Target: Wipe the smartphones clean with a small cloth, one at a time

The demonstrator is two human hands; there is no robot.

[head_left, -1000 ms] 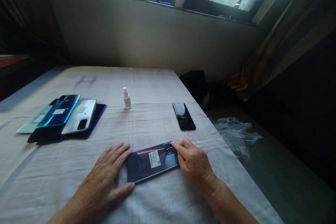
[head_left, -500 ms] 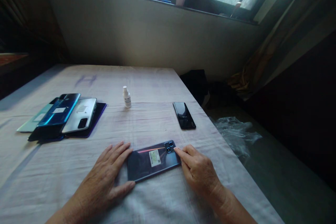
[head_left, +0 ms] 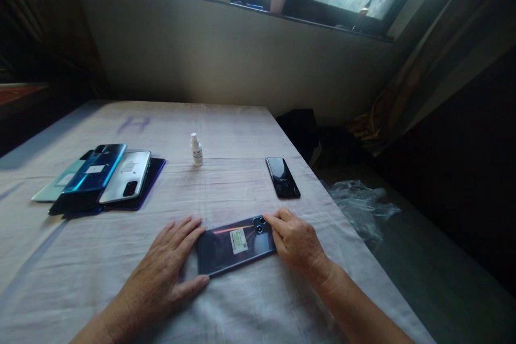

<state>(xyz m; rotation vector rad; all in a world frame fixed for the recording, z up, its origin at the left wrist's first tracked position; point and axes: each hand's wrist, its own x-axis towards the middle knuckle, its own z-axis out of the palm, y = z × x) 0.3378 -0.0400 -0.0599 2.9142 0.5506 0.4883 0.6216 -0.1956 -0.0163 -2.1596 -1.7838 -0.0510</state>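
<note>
A dark smartphone (head_left: 226, 258) lies back up on the cloth-covered table, with a pale label and a camera module at its right end. My left hand (head_left: 165, 269) spans its left end, the index finger at the upper corner and the thumb at the lower one, steadying it. With fingers curled and pressed together, my right hand (head_left: 298, 239) touches the camera module at the right end. Whatever those fingers hold, if anything, is hidden.
Several phones or phone back covers, a blue one (head_left: 94, 169) and a silver one (head_left: 126, 177) among them, overlap at the left. A small white bottle (head_left: 196, 151) stands mid-table. A black phone (head_left: 282, 178) lies near the right edge; clear plastic (head_left: 363, 204) is beyond it.
My right hand's fingertips have slid slightly up along the camera module. My left hand keeps its place at the smartphone's left end. The view has shifted a little.
</note>
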